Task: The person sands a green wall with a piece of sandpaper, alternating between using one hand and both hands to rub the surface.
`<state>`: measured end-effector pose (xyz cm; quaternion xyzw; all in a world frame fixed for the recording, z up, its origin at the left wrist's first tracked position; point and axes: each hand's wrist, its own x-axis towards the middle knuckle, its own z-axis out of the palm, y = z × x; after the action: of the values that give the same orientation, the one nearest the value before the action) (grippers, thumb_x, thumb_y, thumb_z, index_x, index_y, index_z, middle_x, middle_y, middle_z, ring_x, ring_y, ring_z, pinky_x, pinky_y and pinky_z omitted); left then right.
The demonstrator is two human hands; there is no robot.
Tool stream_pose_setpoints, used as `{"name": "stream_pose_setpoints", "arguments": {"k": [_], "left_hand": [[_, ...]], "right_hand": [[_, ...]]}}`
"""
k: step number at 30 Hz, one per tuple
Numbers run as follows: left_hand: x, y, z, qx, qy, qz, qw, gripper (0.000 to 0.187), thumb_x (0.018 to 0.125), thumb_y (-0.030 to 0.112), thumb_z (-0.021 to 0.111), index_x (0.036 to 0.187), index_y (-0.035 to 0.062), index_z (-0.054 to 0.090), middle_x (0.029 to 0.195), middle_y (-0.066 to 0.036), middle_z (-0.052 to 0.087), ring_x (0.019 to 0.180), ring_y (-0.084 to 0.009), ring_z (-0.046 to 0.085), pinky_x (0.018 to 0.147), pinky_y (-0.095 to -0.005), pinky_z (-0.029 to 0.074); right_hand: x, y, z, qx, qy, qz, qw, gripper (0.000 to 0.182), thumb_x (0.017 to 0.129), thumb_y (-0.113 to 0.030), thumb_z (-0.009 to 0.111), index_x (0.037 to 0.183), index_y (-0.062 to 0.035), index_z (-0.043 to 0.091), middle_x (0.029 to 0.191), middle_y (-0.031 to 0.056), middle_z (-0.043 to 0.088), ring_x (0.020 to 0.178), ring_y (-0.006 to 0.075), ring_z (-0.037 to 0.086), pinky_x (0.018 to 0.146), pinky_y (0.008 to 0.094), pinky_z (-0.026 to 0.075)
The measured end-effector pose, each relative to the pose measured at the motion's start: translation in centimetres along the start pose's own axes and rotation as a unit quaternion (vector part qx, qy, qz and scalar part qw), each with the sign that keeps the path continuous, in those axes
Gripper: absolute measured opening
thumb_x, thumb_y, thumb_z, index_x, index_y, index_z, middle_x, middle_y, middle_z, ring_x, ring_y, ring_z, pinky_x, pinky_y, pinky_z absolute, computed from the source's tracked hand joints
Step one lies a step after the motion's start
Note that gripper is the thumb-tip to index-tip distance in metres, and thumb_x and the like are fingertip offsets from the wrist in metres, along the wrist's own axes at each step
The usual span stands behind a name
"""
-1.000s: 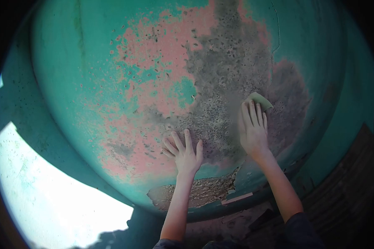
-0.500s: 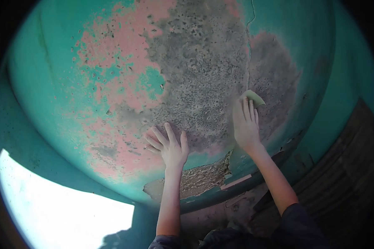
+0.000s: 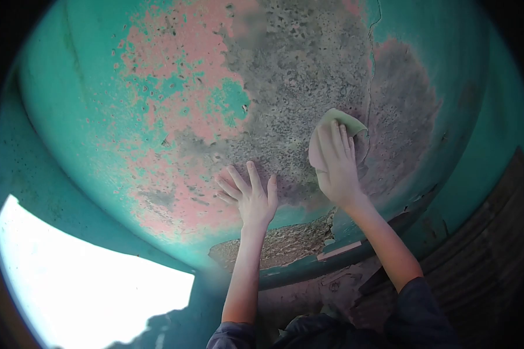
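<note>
Before me is a rounded teal surface with worn pink and rough grey patches. My left hand lies against it with fingers spread, where the pink and grey areas meet, and holds nothing. My right hand presses a thin pale green sheet of sandpaper flat on the grey area, left of a long crack. The sheet's upper edge and left side show past the fingers. The rest of it is hidden under the palm.
Below my hands a broken-out strip of rough material runs along the lower edge, with a loose pale sliver beside it. Dark ridged sheeting stands at the lower right. Bright light fills an opening at the lower left.
My right hand has slid left across the grey patch with the sandpaper, away from the crack, and more of the sheet shows. My left hand rests at the same spot; the whole view has shifted slightly.
</note>
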<state>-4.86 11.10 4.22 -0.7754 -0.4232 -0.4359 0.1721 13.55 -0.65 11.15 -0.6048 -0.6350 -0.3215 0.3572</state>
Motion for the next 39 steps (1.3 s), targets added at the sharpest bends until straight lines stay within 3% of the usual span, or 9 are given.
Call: {"name": "stream_pose_setpoints", "arguments": {"k": [3,5,9,13,21,25,29,35,39], "left_hand": [[0.0,-0.2,0.3,-0.038,0.016,-0.007,0.999,0.077,0.1,0.057,0.05,0.161,0.0161,0.027,0.165,-0.03,0.005,0.144,-0.0674,-0.006,0.105,-0.0841,0.0],[0.0,-0.2,0.2,-0.036,0.016,-0.007,0.999,0.076,0.101,0.057,0.05,0.161,0.0163,0.028,0.165,-0.03,0.006,0.144,-0.0672,-0.005,0.106,-0.0838,0.0],[0.2,0.1,0.2,-0.017,-0.002,-0.008,1.0,0.079,0.103,0.056,0.045,0.163,0.0127,0.018,0.165,-0.032,-0.004,0.146,-0.0635,-0.014,0.108,-0.0794,-0.007],[0.0,-0.2,0.2,0.005,-0.01,0.0,1.0,0.079,0.103,0.056,0.045,0.163,0.0129,0.019,0.166,-0.031,-0.002,0.146,-0.0637,-0.013,0.109,-0.0794,-0.007],[0.1,-0.2,0.7,-0.024,0.011,-0.012,1.0,0.071,0.1,0.055,0.051,0.159,0.0188,0.034,0.165,-0.028,0.011,0.145,-0.0664,-0.002,0.105,-0.0846,0.002],[0.0,0.0,0.5,-0.045,0.008,-0.027,0.999,0.07,0.101,0.055,0.05,0.159,0.02,0.034,0.165,-0.027,0.01,0.145,-0.066,-0.002,0.105,-0.0844,0.002],[-0.1,-0.1,0.6,-0.033,0.011,-0.02,0.999,0.07,0.101,0.057,0.047,0.159,0.0205,0.034,0.166,-0.028,0.011,0.146,-0.0652,-0.002,0.107,-0.0834,0.002],[0.0,0.0,0.2,-0.021,-0.02,-0.015,0.999,0.077,0.103,0.057,0.045,0.163,0.0166,0.02,0.167,-0.029,-0.002,0.147,-0.0622,-0.015,0.109,-0.0791,-0.008],[0.1,0.1,0.6,-0.021,0.004,-0.019,1.0,0.077,0.103,0.057,0.045,0.163,0.0166,0.021,0.166,-0.029,-0.002,0.147,-0.0619,-0.014,0.109,-0.079,-0.008]], "right_hand": [[0.2,-1.3,0.2,0.033,0.102,0.072,0.992,0.07,0.09,-0.017,0.059,0.157,-0.0124,0.039,0.162,0.011,0.037,0.148,0.0343,0.035,0.119,0.0589,0.027],[-0.2,-0.8,-0.1,-0.008,-0.166,-0.136,0.977,0.075,0.09,-0.017,0.058,0.159,-0.0034,0.029,0.164,0.0228,0.027,0.151,0.0451,0.025,0.119,0.0619,0.024],[2.4,-0.9,-0.1,-0.039,0.102,0.067,0.992,0.074,0.088,-0.023,0.062,0.157,-0.0103,0.038,0.161,0.0144,0.038,0.148,0.0358,0.036,0.12,0.0546,0.028],[1.4,-1.9,-0.5,0.012,-0.12,-0.121,0.985,0.085,0.086,-0.028,0.063,0.159,-0.0017,0.028,0.163,0.0235,0.028,0.15,0.0449,0.026,0.12,0.0612,0.023],[1.2,-3.2,-0.5,0.02,-0.106,-0.071,0.992,0.084,0.086,-0.026,0.064,0.158,-0.0015,0.029,0.164,0.0224,0.027,0.15,0.0437,0.028,0.12,0.061,0.023],[2.4,-3.6,0.9,0.0,0.101,0.074,0.992,0.082,0.086,-0.026,0.065,0.158,-0.0053,0.032,0.163,0.019,0.031,0.149,0.041,0.031,0.12,0.0596,0.025],[0.7,-3.8,0.2,-0.017,-0.083,-0.046,0.995,0.082,0.087,-0.022,0.063,0.159,-0.004,0.029,0.163,0.0236,0.028,0.15,0.0455,0.027,0.118,0.0619,0.026],[1.3,-3.0,1.2,-0.007,0.131,0.098,0.986,0.075,0.088,-0.017,0.06,0.158,-0.0079,0.035,0.162,0.0188,0.033,0.149,0.04,0.032,0.119,0.0602,0.025],[-1.9,-3.2,1.3,-0.014,-0.098,-0.028,0.995,0.081,0.085,-0.018,0.061,0.16,-0.0081,0.032,0.164,0.0198,0.029,0.151,0.0407,0.029,0.12,0.0606,0.023]]}}
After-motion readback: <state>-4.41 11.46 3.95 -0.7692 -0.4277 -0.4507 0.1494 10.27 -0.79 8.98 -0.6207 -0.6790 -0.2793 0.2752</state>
